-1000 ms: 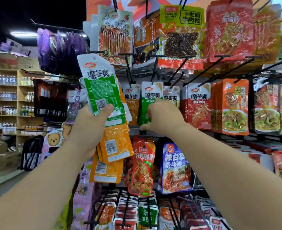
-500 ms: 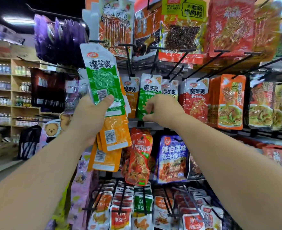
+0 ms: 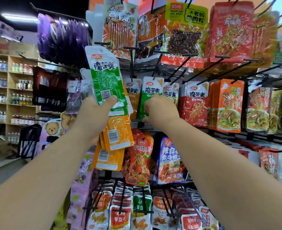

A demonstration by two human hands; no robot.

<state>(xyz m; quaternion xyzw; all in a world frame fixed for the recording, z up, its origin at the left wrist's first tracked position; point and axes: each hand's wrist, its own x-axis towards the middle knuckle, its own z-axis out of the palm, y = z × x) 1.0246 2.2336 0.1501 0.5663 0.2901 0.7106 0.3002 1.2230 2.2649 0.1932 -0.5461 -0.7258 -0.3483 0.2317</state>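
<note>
The hanging green konjac packet sits on a peg hook in the middle row of the display rack, its lower part pinched by the right hand. Just beside it, the left hand grips a loose green packet fanned over orange packets.

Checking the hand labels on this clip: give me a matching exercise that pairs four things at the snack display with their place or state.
Things:
1. left hand
2. right hand
3. purple bags
4. orange packets

Places or states:
A. hang at the upper left of the view
B. holds the upright green packet, thumb across its front
C. fanned out below the upright green packet
D. grips the hanging green packet near its lower end

Pairs: 1-B; 2-D; 3-A; 4-C
</note>
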